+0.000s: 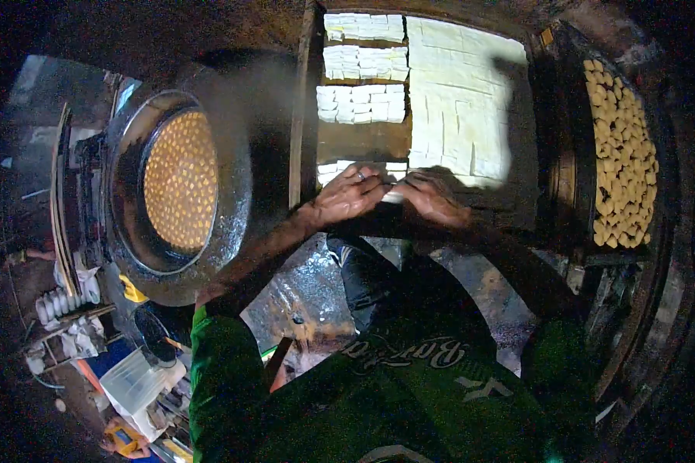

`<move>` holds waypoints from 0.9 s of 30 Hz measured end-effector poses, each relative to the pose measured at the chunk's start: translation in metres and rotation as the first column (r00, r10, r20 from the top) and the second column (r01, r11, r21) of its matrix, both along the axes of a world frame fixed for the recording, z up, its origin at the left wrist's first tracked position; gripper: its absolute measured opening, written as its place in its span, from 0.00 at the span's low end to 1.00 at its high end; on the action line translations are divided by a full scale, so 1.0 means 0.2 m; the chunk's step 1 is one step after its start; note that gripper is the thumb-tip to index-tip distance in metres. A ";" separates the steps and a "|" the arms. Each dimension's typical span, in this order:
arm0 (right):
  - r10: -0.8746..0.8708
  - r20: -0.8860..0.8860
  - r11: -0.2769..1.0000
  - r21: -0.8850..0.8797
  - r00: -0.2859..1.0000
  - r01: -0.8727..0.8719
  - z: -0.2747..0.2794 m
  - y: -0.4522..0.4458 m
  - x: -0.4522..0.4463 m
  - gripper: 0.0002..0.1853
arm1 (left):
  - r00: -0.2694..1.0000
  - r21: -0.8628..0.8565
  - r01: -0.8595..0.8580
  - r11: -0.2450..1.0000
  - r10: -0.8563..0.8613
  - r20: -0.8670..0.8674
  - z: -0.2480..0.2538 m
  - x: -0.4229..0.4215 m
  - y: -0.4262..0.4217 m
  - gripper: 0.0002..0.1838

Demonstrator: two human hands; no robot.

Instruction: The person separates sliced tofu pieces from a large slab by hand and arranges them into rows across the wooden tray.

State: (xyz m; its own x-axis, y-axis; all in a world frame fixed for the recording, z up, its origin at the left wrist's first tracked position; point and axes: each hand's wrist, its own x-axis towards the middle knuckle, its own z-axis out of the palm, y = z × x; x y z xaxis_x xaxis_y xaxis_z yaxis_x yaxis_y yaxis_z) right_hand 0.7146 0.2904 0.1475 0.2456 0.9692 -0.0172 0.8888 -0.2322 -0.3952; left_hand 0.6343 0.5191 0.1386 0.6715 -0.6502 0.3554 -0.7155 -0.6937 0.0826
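My left hand (349, 194), with a ring on one finger, has its fingers curled over white tofu pieces (394, 197) near the front edge of the wooden board (355, 141). Close beside it, my right hand (438, 201) bends its fingers around the same small pieces from the right. The fingers partly hide what they hold. Beyond my hands lie three separate rows of cut tofu (361, 104) on the left of the board. To their right spreads a large white tofu slab (459, 100) scored with cut lines, partly in shadow.
On the left stands a big round wok (235, 208) of liquid with many golden-brown pieces (181, 177) in it. A tray of browned pieces (624, 158) is at the right. A translucent plastic container (135, 386) sits lower left. Part of another person (123, 440) shows at bottom left.
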 end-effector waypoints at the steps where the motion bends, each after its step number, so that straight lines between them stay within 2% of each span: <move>1: -0.030 -0.014 0.998 0.052 0.999 0.031 -0.02 0.00 0.00 0.12 | 0.999 0.009 -0.045 0.999 0.045 -0.003 0.01 -0.01 0.00 0.15; 2: -0.060 -0.029 0.993 0.101 0.998 0.063 -0.05 -0.01 -0.01 0.11 | 0.996 0.017 -0.089 0.996 0.089 -0.005 0.02 -0.01 -0.01 0.16; 4: -0.118 -0.059 0.972 0.198 0.991 0.127 -0.06 -0.01 -0.01 0.08 | 0.997 -0.024 -0.069 0.997 0.068 -0.032 0.02 0.00 -0.03 0.16; 6: -0.137 -0.061 0.980 0.140 0.989 0.145 -0.04 -0.02 -0.05 0.08 | 0.997 -0.062 -0.048 0.997 0.044 -0.056 0.01 0.01 -0.02 0.16; 8: -0.159 -0.063 0.983 0.079 0.985 0.163 -0.04 -0.02 -0.06 0.08 | 0.997 0.041 -0.064 0.997 0.066 -0.040 -0.02 0.00 -0.02 0.16; 10: -0.174 0.203 0.953 0.283 0.964 0.112 -0.13 0.00 -0.05 0.06 | 0.995 0.023 -0.083 0.996 0.084 -0.050 -0.03 -0.01 -0.02 0.16; 14: -0.221 0.168 0.936 0.313 0.961 0.161 -0.17 0.00 -0.01 0.07 | 0.981 -0.047 -0.170 0.984 0.165 -0.098 -0.04 -0.01 -0.02 0.15; 15: -0.117 0.242 0.964 0.260 0.963 0.051 -0.04 0.00 0.02 0.11 | 0.958 0.002 -0.178 0.984 0.174 -0.226 -0.04 -0.01 -0.02 0.21; 16: -0.008 0.309 0.978 0.200 0.951 -0.057 0.04 0.01 0.04 0.15 | 0.959 0.002 -0.177 0.984 0.173 -0.226 -0.02 -0.01 -0.03 0.21; 17: -0.009 0.311 0.978 0.202 0.950 -0.057 0.01 0.01 0.02 0.15 | 0.943 0.003 -0.243 0.970 0.237 -0.232 -0.01 -0.02 -0.04 0.24; 18: -0.152 0.173 0.974 0.191 0.973 0.118 -0.02 0.03 0.00 0.19 | 0.924 0.006 -0.308 0.952 0.300 -0.236 0.00 -0.01 -0.05 0.28; 19: -0.295 0.033 0.945 0.155 0.955 0.287 -0.04 0.04 -0.01 0.23 | 0.876 0.092 -0.336 0.937 0.348 -0.334 0.01 0.00 -0.05 0.34; 20: -0.296 0.033 0.945 0.156 0.955 0.288 -0.07 0.05 -0.01 0.23 | 0.876 0.093 -0.336 0.937 0.347 -0.334 0.01 0.01 -0.05 0.34; 22: -0.328 -0.205 0.928 0.112 0.922 0.355 -0.07 0.07 0.01 0.34 | 0.834 0.081 -0.393 0.916 0.392 -0.387 0.11 0.05 -0.07 0.35; 23: -0.270 -0.184 0.959 0.040 0.945 0.281 -0.13 0.07 0.05 0.39 | 0.814 0.189 -0.389 0.902 0.432 -0.388 0.08 0.07 -0.07 0.37; 24: -0.270 -0.183 0.959 0.040 0.945 0.281 -0.12 0.07 0.04 0.39 | 0.814 0.188 -0.389 0.902 0.432 -0.388 0.03 0.08 -0.06 0.37; 26: -0.293 -0.047 0.955 -0.061 0.955 0.290 -0.09 0.10 0.04 0.38 | 0.886 0.179 -0.271 0.946 0.318 -0.337 -0.06 0.10 -0.03 0.36; 27: -0.296 -0.001 0.951 -0.094 0.955 0.295 -0.06 0.11 0.05 0.38 | 0.887 0.180 -0.271 0.946 0.318 -0.334 -0.06 0.10 -0.03 0.36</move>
State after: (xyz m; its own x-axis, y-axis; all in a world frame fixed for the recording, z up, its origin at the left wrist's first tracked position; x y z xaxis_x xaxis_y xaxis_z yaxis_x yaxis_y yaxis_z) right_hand 0.7249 0.3118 0.1347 0.5196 0.8476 -0.1078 0.7694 -0.5191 -0.3722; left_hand 0.6548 0.5133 0.1260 0.9048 -0.4257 -0.0125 -0.4157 -0.8893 0.1907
